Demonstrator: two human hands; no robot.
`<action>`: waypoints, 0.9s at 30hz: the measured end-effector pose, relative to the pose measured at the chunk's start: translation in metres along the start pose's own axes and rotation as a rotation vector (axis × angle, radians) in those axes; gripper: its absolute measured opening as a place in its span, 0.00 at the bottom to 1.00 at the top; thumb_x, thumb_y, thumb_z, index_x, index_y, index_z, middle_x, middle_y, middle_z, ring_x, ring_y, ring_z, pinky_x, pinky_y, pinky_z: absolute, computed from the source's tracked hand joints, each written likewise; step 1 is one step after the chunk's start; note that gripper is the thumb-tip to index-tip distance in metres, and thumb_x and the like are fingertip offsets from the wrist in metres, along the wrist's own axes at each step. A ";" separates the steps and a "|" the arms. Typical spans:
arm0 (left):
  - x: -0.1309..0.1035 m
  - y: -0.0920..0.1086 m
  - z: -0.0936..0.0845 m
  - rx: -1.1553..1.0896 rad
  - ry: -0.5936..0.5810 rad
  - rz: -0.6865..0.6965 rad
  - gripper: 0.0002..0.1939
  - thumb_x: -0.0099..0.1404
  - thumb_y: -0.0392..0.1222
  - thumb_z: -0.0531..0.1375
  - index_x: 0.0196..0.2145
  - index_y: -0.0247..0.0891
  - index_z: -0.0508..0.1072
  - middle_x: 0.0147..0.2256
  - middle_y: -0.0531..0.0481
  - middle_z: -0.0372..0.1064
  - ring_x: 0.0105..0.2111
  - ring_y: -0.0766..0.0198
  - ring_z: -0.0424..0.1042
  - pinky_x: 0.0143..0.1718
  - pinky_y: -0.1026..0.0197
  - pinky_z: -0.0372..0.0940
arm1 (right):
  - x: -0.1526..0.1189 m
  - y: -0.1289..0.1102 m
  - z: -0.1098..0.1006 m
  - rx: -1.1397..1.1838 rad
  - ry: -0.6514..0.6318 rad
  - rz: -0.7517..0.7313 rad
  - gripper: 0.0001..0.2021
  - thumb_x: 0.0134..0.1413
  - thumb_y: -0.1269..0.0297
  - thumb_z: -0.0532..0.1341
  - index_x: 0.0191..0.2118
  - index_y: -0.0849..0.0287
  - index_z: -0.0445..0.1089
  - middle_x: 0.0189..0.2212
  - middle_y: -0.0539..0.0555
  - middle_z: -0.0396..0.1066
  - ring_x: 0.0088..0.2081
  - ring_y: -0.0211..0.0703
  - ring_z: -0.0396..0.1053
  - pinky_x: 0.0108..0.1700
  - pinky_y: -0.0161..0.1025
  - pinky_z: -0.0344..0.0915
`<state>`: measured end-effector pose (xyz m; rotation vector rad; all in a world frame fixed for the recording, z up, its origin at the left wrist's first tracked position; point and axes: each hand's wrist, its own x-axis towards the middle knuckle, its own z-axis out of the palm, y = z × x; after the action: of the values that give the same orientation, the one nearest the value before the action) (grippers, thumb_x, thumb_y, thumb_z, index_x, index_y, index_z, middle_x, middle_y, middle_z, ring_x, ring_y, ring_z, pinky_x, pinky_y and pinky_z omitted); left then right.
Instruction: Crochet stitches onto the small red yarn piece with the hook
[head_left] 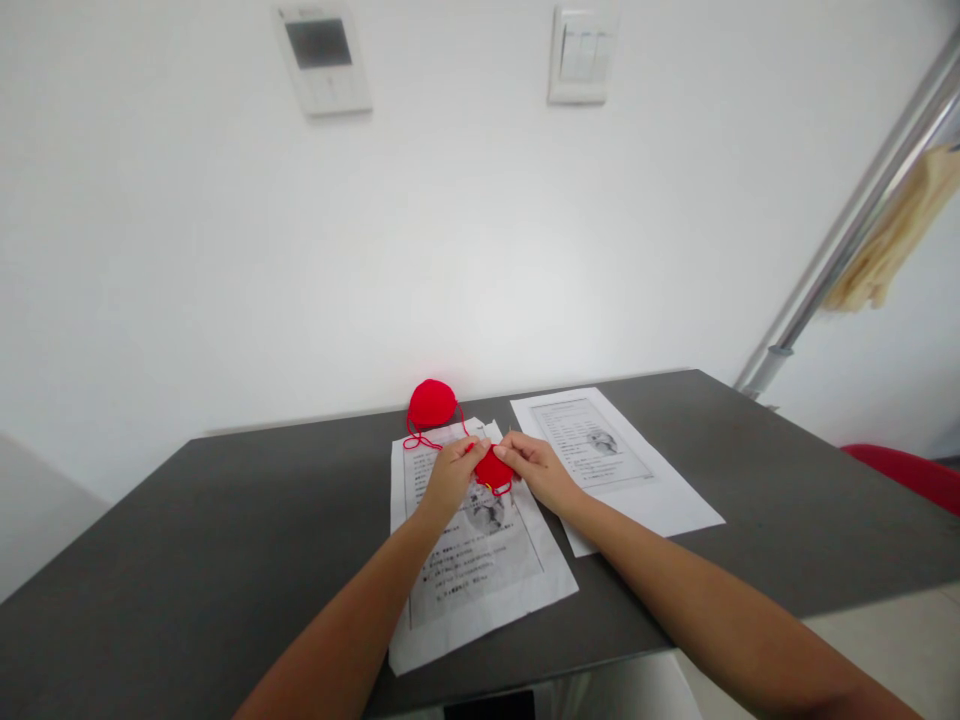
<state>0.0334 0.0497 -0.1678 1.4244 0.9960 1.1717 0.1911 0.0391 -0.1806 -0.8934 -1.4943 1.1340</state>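
Note:
A small round piece of red crochet (493, 470) is held between my two hands, above a printed sheet (480, 570). My left hand (453, 474) pinches its left edge, thumb and fingers together. On the right edge my right hand (541, 470) is closed as well, and a thin tip, perhaps a hook, shows just above its fingers. A small yellow bit and a loop of yarn hang at the piece's lower edge. Behind my left hand a ball of red yarn (433, 404) rests near the wall, its strand looping towards the piece.
A second printed sheet (630, 480) lies to the right on the dark table (285, 540). The white wall behind carries an intercom panel (324, 60) and a light switch (583, 55). At the right stand a metal pole (847, 220), a hanging beige cloth (896, 230) and something red (911, 477).

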 end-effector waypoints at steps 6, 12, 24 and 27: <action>-0.004 -0.002 0.007 -0.049 0.008 -0.003 0.28 0.57 0.65 0.62 0.19 0.41 0.59 0.18 0.57 0.55 0.21 0.67 0.55 0.25 0.62 0.52 | 0.002 -0.001 0.002 0.010 -0.013 0.017 0.27 0.56 0.35 0.59 0.24 0.55 0.62 0.18 0.45 0.60 0.22 0.38 0.57 0.27 0.37 0.55; -0.005 0.000 0.004 0.039 0.022 0.034 0.21 0.57 0.58 0.65 0.21 0.40 0.64 0.19 0.57 0.59 0.24 0.65 0.58 0.28 0.61 0.54 | 0.002 0.001 -0.002 0.019 -0.029 0.042 0.28 0.52 0.34 0.62 0.23 0.55 0.62 0.16 0.44 0.59 0.20 0.36 0.56 0.26 0.36 0.54; -0.002 -0.007 0.001 0.027 0.133 0.026 0.19 0.60 0.55 0.63 0.24 0.41 0.61 0.22 0.57 0.60 0.25 0.64 0.59 0.29 0.61 0.56 | 0.001 0.003 0.006 0.046 -0.058 0.041 0.25 0.53 0.35 0.63 0.27 0.55 0.65 0.20 0.46 0.65 0.23 0.38 0.61 0.28 0.36 0.59; 0.001 -0.011 0.004 -0.049 0.084 -0.014 0.22 0.59 0.61 0.62 0.25 0.41 0.61 0.23 0.57 0.59 0.24 0.65 0.60 0.28 0.61 0.58 | 0.000 0.000 0.002 0.044 -0.029 0.006 0.25 0.53 0.36 0.62 0.26 0.55 0.65 0.20 0.46 0.63 0.24 0.38 0.60 0.30 0.37 0.59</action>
<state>0.0378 0.0517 -0.1783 1.3371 1.0268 1.2463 0.1894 0.0391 -0.1805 -0.8548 -1.4863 1.1840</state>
